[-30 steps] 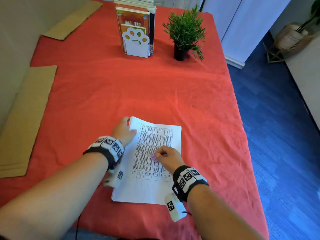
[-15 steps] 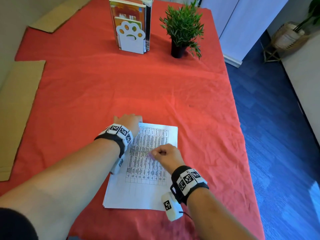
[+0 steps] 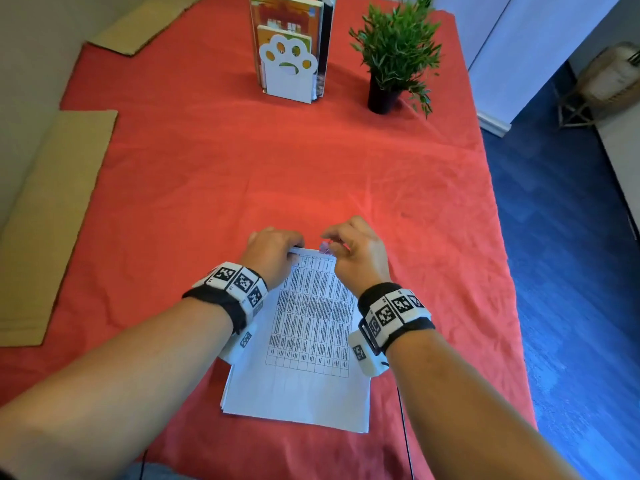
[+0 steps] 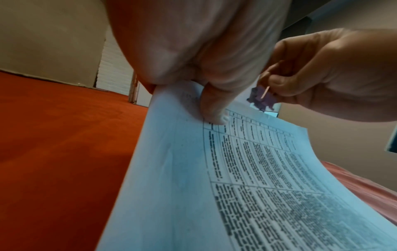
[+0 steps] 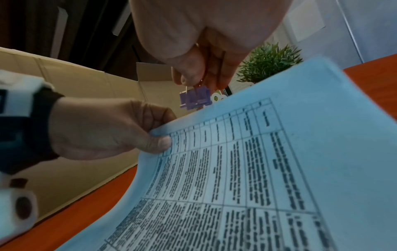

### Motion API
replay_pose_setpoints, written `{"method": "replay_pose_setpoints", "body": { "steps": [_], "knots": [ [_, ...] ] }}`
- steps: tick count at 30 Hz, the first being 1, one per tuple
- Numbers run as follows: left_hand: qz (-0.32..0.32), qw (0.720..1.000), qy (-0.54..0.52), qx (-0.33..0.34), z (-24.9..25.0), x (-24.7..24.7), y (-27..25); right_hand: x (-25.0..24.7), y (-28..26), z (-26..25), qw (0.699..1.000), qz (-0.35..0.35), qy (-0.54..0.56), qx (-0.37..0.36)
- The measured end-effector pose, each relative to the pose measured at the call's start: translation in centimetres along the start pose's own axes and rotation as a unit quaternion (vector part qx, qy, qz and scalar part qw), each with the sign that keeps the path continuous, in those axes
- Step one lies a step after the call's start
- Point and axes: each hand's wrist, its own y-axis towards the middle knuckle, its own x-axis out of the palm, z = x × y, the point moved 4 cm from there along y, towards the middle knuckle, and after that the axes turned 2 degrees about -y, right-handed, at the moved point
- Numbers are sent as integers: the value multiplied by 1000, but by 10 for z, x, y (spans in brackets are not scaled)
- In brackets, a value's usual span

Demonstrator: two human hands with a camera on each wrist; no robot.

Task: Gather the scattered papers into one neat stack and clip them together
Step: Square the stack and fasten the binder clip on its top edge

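Observation:
A stack of white papers (image 3: 304,344) with a printed table lies on the red tablecloth (image 3: 194,188). Its far edge is lifted off the cloth. My left hand (image 3: 277,252) pinches the far left corner of the papers (image 4: 214,169), thumb on top. My right hand (image 3: 349,247) pinches the wire handles of a purple binder clip (image 3: 325,247) just above the far edge. The clip (image 5: 194,99) hangs right at the edge of the papers (image 5: 247,169); in the left wrist view the clip (image 4: 262,98) hovers beside my thumb.
A white paw-shaped bookend (image 3: 289,69) with books and a small potted plant (image 3: 394,60) stand at the far end of the table. Cardboard sheets (image 3: 48,216) lie along the left edge. The table's right edge drops to a blue floor (image 3: 571,271).
Both hands moved to the stack's far edge. My left hand now pinches and lifts the far left corner. My right hand carried the clip from the middle of the page to that edge.

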Motion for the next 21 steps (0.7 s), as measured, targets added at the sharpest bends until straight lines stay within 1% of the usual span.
{"method": "replay_pose_setpoints", "body": {
  "steps": [2, 6, 8, 12, 14, 16, 18, 19, 21],
  "knots": [
    [3, 1000, -5, 5, 2, -1, -2, 4, 1, -2, 1000, -1, -13, -17],
    [12, 1000, -14, 10, 6, -3, -5, 10, 1, -5, 998, -41, -39, -36],
    [11, 1000, -16, 10, 8, -4, -6, 11, 0, -4, 997, -58, -51, -27],
    [3, 1000, -14, -10, 6, -3, -6, 17, 0, 0, 995, -80, -58, -4],
    [7, 1000, -19, -15, 5, -6, -4, 19, -5, -1, 994, -66, -84, -25],
    [7, 1000, -25, -17, 5, -10, -3, 18, -14, -4, 990, -24, -125, -58],
    [7, 999, -39, -22, 4, -12, -1, 20, -28, -8, 988, 4, -126, -88],
    [6, 999, -45, -22, 4, -12, 0, 23, -36, -10, 987, -1, -124, -100],
    [0, 999, -45, -20, 2, -11, 2, 33, -51, -11, 983, -38, -136, -116]
  ]
}}
